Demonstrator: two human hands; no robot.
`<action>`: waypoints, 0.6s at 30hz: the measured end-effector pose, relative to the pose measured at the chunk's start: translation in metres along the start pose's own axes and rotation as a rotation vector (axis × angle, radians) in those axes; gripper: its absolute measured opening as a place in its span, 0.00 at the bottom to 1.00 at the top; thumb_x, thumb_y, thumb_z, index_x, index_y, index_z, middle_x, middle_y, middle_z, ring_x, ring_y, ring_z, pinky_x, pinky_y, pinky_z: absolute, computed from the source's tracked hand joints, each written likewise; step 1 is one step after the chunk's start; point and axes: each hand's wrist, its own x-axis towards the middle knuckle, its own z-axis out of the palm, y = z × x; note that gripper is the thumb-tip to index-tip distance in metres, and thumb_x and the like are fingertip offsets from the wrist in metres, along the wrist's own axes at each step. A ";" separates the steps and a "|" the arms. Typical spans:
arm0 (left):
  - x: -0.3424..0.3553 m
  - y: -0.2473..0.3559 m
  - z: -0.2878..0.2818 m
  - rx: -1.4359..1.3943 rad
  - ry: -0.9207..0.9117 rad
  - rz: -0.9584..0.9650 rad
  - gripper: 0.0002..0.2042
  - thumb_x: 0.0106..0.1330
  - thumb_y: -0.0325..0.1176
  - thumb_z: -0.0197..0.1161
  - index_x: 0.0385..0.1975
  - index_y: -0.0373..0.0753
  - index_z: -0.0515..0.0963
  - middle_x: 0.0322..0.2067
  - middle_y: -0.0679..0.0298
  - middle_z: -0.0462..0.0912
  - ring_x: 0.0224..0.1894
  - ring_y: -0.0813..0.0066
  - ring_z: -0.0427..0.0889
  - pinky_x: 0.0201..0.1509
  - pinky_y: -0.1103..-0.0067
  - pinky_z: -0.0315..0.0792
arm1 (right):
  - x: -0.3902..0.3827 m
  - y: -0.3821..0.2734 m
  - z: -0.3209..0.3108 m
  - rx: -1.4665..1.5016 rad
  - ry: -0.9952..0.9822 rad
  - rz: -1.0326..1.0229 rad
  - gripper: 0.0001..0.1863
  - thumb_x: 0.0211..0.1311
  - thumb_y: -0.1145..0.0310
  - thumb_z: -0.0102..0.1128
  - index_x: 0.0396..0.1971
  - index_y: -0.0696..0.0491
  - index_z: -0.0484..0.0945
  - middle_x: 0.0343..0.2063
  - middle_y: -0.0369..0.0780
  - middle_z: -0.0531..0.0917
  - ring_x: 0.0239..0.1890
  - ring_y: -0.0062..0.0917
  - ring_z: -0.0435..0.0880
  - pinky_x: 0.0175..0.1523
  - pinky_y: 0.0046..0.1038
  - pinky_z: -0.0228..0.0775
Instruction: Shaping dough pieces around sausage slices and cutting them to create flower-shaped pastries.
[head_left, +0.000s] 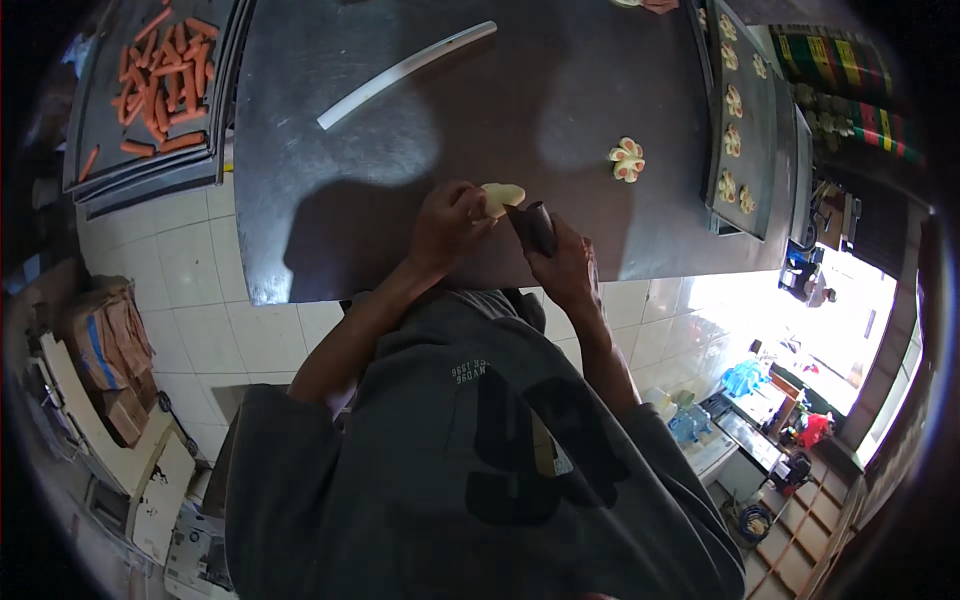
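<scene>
My left hand (447,228) is closed on a pale piece of dough (503,196), just above the near part of the dark table (330,190). In my right hand (567,264) is a dark metal dough scraper (538,226) with a rolled grip. Its blade corner points at the dough's right end, and I cannot tell if it touches. To the right on the table lies a flower-shaped dough piece (627,160) with orange-pink sausage slices in its petals.
A tray heaped with sausages (165,85) stands at the far left. On the right, a dark baking tray (755,190) carries several flower-shaped dough pieces. A long white strip (405,75) lies across the table's far part. Cardboard (110,350) stands at the lower left.
</scene>
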 end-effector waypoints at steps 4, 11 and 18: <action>0.001 -0.002 -0.002 -0.004 -0.030 -0.015 0.17 0.50 0.35 0.76 0.38 0.40 0.78 0.40 0.60 0.79 0.43 0.56 0.79 0.46 0.65 0.75 | 0.009 -0.011 -0.005 0.051 -0.107 0.111 0.13 0.55 0.65 0.68 0.32 0.56 0.77 0.27 0.49 0.84 0.33 0.45 0.86 0.37 0.41 0.74; 0.005 0.001 -0.005 0.009 -0.049 -0.070 0.17 0.50 0.33 0.76 0.39 0.39 0.78 0.40 0.60 0.80 0.44 0.57 0.78 0.48 0.65 0.74 | 0.021 -0.009 0.003 0.024 -0.088 0.032 0.13 0.55 0.64 0.67 0.35 0.56 0.79 0.28 0.49 0.84 0.35 0.43 0.87 0.40 0.40 0.75; 0.005 -0.002 -0.007 0.019 -0.108 -0.064 0.20 0.53 0.33 0.77 0.44 0.37 0.79 0.44 0.57 0.79 0.44 0.59 0.80 0.48 0.68 0.76 | 0.025 -0.007 0.006 0.070 -0.118 -0.019 0.17 0.55 0.67 0.63 0.45 0.54 0.75 0.33 0.51 0.84 0.40 0.50 0.85 0.41 0.45 0.75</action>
